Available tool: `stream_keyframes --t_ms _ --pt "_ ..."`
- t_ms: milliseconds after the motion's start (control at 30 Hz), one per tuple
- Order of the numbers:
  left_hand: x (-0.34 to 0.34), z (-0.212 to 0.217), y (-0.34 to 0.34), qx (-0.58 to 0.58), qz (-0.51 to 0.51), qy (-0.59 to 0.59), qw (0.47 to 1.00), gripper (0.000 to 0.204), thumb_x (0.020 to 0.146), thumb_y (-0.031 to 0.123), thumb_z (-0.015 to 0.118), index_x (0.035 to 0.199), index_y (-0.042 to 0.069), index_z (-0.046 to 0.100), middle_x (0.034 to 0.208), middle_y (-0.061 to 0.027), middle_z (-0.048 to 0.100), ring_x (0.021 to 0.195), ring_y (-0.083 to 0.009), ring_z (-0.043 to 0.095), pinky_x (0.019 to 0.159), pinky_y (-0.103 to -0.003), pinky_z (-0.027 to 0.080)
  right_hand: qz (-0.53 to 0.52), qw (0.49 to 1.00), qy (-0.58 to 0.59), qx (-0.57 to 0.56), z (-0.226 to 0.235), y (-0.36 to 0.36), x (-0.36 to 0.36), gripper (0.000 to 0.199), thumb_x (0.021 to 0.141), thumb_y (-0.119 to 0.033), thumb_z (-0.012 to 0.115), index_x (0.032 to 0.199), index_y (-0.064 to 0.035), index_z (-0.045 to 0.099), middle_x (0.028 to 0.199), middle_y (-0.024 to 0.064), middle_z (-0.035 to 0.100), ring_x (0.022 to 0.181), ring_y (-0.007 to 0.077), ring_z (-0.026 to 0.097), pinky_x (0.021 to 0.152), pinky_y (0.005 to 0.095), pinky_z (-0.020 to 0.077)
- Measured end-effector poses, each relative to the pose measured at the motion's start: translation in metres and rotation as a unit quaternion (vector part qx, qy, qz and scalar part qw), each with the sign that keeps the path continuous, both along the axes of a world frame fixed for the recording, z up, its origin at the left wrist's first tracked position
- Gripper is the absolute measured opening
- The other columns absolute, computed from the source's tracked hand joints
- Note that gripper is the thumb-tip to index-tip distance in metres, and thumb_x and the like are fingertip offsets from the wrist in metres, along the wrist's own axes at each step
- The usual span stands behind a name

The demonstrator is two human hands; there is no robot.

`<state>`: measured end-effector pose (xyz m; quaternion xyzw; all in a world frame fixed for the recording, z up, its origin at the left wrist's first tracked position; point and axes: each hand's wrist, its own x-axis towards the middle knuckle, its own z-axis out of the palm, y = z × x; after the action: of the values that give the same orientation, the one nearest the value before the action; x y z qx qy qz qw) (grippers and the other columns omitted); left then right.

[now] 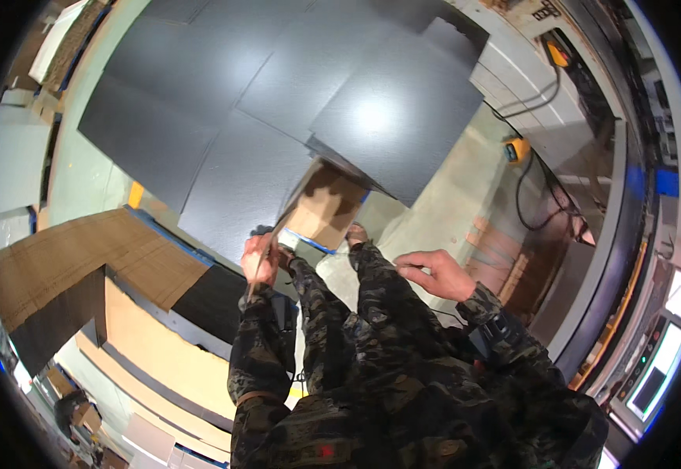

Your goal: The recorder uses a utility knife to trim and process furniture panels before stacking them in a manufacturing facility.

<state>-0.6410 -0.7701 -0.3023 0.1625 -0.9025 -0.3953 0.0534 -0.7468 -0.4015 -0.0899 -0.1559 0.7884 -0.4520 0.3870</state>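
Dark grey flat panels lie overlapping in a wide layer in front of me. My left hand is closed on the near edge of a thin dark panel, whose right edge is bent up and shows as a narrow brownish strip. My right hand hovers above my right leg, apart from the panels, its fingers loosely stretched to the left with nothing visible in them. Between the panels, a brown cardboard surface with a blue rim shows close to my feet.
At left stands an L-shaped stack with a brown cardboard top and dark sides. A yellow-and-black device with a black cable lies at right, beside a long metal machine edge. A lit screen is at lower right.
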Motion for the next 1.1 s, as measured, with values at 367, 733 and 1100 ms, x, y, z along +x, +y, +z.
stream_keyframes --t_ms 367,733,1100 --pt "0.000 0.129 0.014 -0.007 -0.038 0.044 0.998 0.006 0.083 0.013 0.068 0.082 0.008 0.067 0.082 -0.0114 0.058 0.081 -0.0326 0.058 0.071 -0.043 0.047 -0.006 1.000 -0.001 -0.025 -0.016 -0.005 -0.002 0.026 0.093 -0.019 0.065 0.110 0.0008 0.067 0.096 0.0127 0.073 0.082 0.0168 0.068 0.073 0.0302 0.0528" --pt "0.163 0.610 -0.126 -0.103 0.337 0.021 0.936 0.016 0.077 0.007 0.075 0.086 0.003 0.063 0.081 0.0009 0.057 0.080 -0.0091 0.054 0.077 -0.024 0.044 0.126 0.986 0.072 -0.078 -0.009 -0.068 -0.042 0.029 0.090 -0.022 0.065 0.110 -0.0012 0.067 0.098 0.0165 0.071 0.084 0.0259 0.069 0.075 0.0338 0.0534" --pt "0.258 0.570 -0.409 -0.250 0.279 0.018 0.927 0.027 0.084 0.013 0.074 0.105 -0.003 0.069 0.099 -0.0092 0.070 0.093 -0.0168 0.064 0.085 -0.032 0.049 0.204 0.973 0.099 -0.038 -0.008 -0.168 -0.014 0.027 0.091 -0.022 0.066 0.110 -0.0025 0.068 0.090 0.0151 0.069 0.076 0.0223 0.065 0.070 0.0330 0.0513"
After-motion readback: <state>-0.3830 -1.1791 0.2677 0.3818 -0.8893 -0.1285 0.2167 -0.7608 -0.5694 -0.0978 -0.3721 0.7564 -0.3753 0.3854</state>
